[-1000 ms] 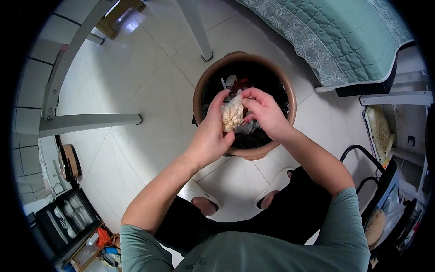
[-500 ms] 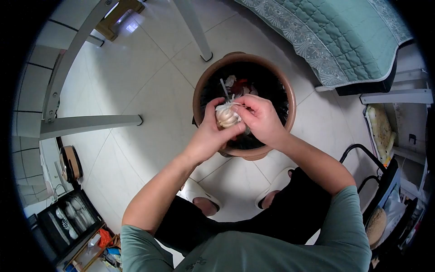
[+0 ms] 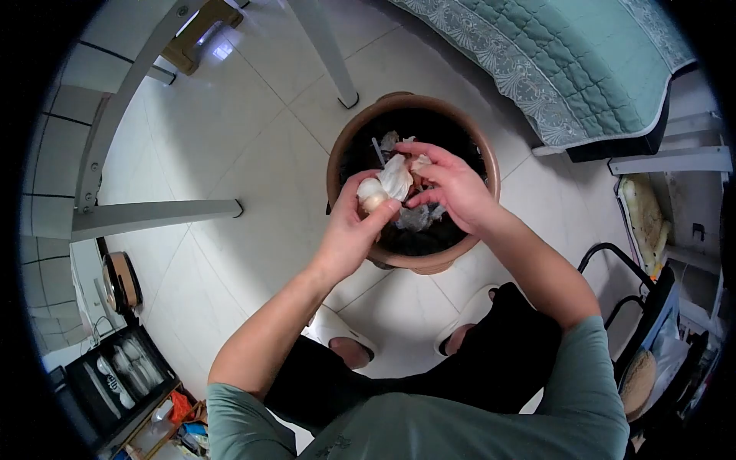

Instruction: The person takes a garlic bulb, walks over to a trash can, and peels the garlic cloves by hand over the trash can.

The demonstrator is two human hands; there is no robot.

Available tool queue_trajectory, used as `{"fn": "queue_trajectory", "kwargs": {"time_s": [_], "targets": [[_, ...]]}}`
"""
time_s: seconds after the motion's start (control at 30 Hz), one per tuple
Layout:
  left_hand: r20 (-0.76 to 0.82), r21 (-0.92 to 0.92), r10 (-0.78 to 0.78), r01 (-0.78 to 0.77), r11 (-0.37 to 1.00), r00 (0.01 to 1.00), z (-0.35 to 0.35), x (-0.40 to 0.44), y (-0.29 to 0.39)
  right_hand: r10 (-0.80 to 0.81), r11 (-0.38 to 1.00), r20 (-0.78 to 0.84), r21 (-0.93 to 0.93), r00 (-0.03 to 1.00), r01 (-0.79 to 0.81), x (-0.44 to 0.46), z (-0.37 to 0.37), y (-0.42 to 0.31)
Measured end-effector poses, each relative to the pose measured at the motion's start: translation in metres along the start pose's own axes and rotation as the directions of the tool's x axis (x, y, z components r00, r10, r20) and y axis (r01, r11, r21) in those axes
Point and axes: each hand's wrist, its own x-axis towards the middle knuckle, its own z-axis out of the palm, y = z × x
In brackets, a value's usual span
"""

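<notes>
My left hand holds a white garlic bulb between thumb and fingers, over the near left part of a round brown bin. A loose piece of white papery skin stands up beside the bulb, between the hands. My right hand is just right of it, its fingers spread, with a scrap of pale skin at the fingertips; whether it grips the scrap is unclear. Inside the bin's dark liner lie a white stick, crumpled clear plastic and other scraps.
Grey metal legs stand on the tiled floor at left and behind the bin. A bed with a green quilt is at the upper right. A black-framed cart is at right, an open black case at lower left. My slippered feet are below the bin.
The bulb has turned in my left hand and a large flap of white skin now stands off it. My right hand has drawn back to the right and its fingers have spread.
</notes>
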Motion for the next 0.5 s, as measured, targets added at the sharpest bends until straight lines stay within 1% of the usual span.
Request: {"fn": "queue_trajectory", "kwargs": {"time_s": [0.03, 0.07, 0.1, 0.13, 0.2, 0.27, 0.33, 0.37, 0.43, 0.47, 0.5], "targets": [[0.003, 0.011, -0.05, 0.05, 0.999, 0.999, -0.001, 0.0, 0.002, -0.204, 0.952, 0.053, -0.221, 0.978, 0.211, 0.003, -0.005, 0.001], [0.003, 0.005, -0.05, 0.05, 0.999, 0.999, -0.003, -0.001, 0.004, -0.378, 0.814, 0.146, -0.418, 0.914, 0.404, 0.004, -0.008, 0.001], [0.046, 0.0, -0.142, 0.142, 0.99, 0.989, -0.006, -0.001, 0.007, -0.483, 0.625, 0.265, -0.563, 0.834, 0.541, 0.001, -0.002, -0.003], [0.087, 0.003, -0.232, 0.233, 0.973, 0.969, -0.008, -0.001, 0.009, -0.484, 0.626, 0.263, -0.563, 0.835, 0.54, -0.003, 0.001, -0.004], [0.064, -0.007, -0.236, 0.237, 0.971, 0.97, -0.006, -0.001, 0.008, -0.378, 0.368, 0.507, -0.685, 0.774, 0.628, -0.007, 0.004, -0.005], [0.044, -0.02, -0.24, 0.241, 0.97, 0.97, -0.006, -0.001, 0.009, -0.355, 0.357, 0.493, -0.714, 0.794, 0.603, -0.008, 0.004, -0.003], [0.007, -0.017, -0.213, 0.213, 0.977, 0.977, -0.008, 0.0, 0.01, -0.391, 0.28, 0.549, -0.693, 0.738, 0.664, -0.008, 0.003, 0.0], [-0.001, 0.01, -0.196, 0.196, 0.981, 0.981, -0.006, -0.001, 0.01, -0.39, 0.28, 0.547, -0.696, 0.741, 0.661, -0.01, 0.004, -0.001], [0.003, 0.031, -0.198, 0.198, 0.98, 0.98, -0.005, 0.0, 0.002, -0.303, 0.174, 0.561, -0.763, 0.771, 0.623, -0.014, 0.01, -0.006], [0.004, 0.054, -0.199, 0.198, 0.979, 0.98, -0.004, 0.0, -0.001, -0.305, 0.172, 0.56, -0.764, 0.771, 0.622, -0.014, 0.011, -0.005], [-0.007, 0.102, -0.203, 0.202, 0.974, 0.979, -0.003, 0.0, 0.002, -0.248, 0.086, 0.543, -0.812, 0.802, 0.577, -0.014, 0.011, -0.004]]}}
